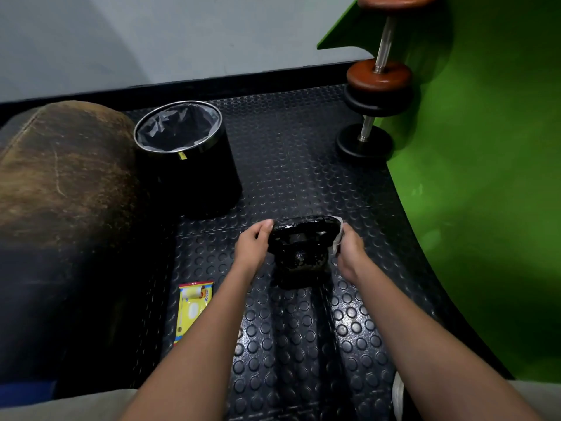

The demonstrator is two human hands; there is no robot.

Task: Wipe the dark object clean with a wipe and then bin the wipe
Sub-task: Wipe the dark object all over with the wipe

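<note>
— Hands first: where are they?
— Left hand (254, 243) grips the kettlebell (299, 252) handle's left end; right hand (349, 247) clamps a white wipe (337, 238) against its right end.
— And the kettlebell?
— On the studded floor (288, 329), in front of the black bin (194, 177), with a yellow wipe pack (192, 308) to its left.

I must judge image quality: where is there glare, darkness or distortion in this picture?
Head view: glare shines on the kettlebell and the near floor mat; the bin wall is lost in darkness; the wide lens bends the green wall; all is slightly soft.
</note>
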